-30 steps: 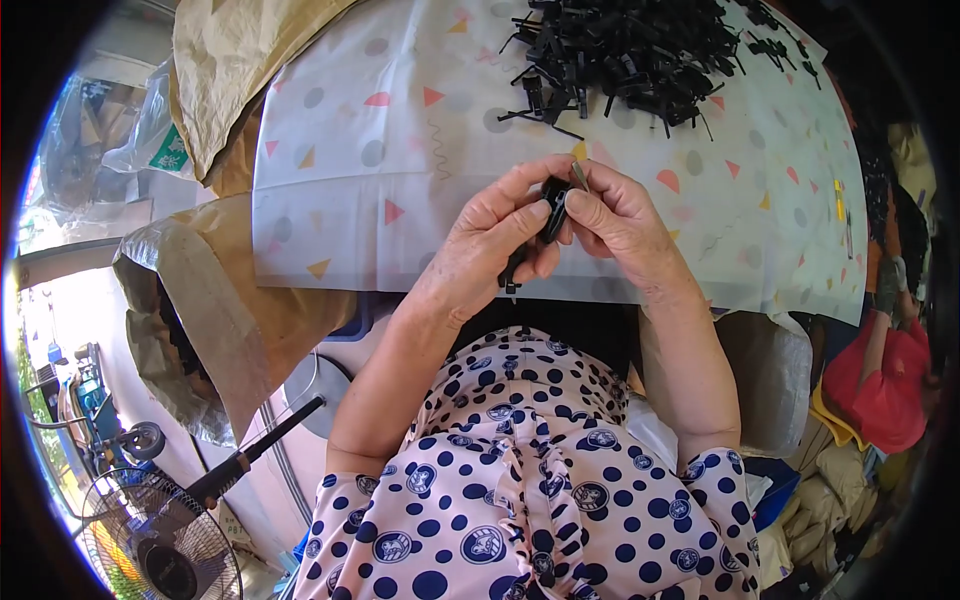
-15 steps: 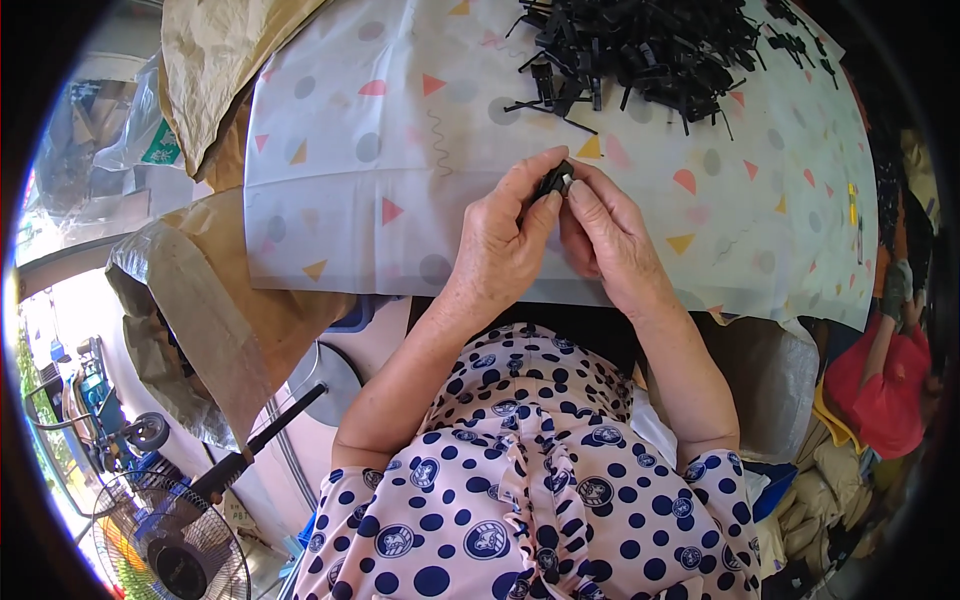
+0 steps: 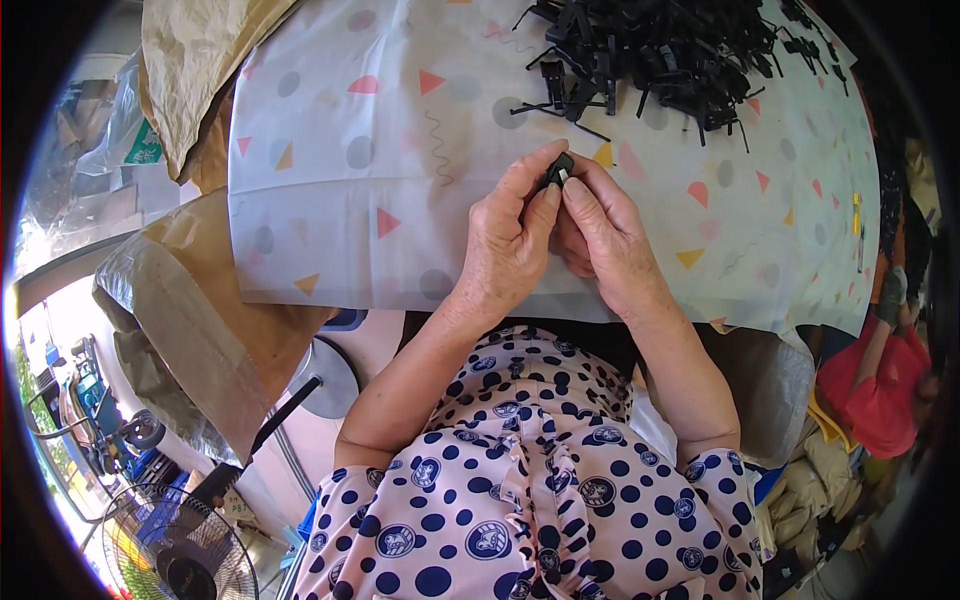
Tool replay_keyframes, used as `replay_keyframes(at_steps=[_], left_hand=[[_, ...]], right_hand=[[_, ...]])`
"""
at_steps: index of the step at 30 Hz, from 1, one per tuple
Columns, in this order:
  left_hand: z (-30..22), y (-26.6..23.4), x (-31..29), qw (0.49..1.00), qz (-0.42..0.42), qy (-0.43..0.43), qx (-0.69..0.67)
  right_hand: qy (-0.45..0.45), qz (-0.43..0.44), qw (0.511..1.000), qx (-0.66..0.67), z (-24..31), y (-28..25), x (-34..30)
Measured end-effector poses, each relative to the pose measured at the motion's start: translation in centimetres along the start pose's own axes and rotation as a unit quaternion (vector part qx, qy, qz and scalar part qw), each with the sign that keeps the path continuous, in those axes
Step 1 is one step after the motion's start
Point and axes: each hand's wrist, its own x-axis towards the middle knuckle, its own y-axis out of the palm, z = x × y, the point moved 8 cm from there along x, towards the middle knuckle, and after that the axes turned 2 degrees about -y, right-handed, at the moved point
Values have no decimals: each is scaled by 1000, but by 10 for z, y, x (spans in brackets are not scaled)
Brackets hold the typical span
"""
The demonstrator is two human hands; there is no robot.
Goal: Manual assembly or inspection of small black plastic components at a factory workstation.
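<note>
Over the near half of the table, both my hands meet around one small black plastic part (image 3: pixel 561 168). My left hand (image 3: pixel 508 228) is closed, pinching the part between thumb and fingers from the left. My right hand (image 3: pixel 612 232) is closed too, its thumb and fingertips pressed against the part's right side, where a small whitish spot shows. Fingers cover most of the part, so its full shape is hidden. Beyond my hands lies a heap of black plastic parts (image 3: pixel 650 60) with thin rods sticking out.
A patterned cloth (image 3: pixel 330 230) covers the table. Brown paper and sacking (image 3: pixel 190 300) hang at its left edge. A standing fan (image 3: pixel 180 560) is at lower left. At the right, a person in red (image 3: pixel 875 390) sits near piled brown sacks (image 3: pixel 815 475). A yellow pen-like object (image 3: pixel 857 215) lies at the right edge.
The black part has turned in my fingers and less of it shows. Both hands stay together on it. The whole view has shifted slightly.
</note>
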Motion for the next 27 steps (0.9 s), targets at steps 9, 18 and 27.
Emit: replay_keyframes(at_steps=[9,18,27], left_hand=[[-5,-2,0,987,-58,130,72],[-4,-20,-8,992,-50,98,62],[-146,-226,-157,816,-441,174,330]], right_hand=[[22,-11,999,-44,2,0,5],[-9,20,978,-209,3,5,17],[-350,-76,623,-695,55,-22,50]])
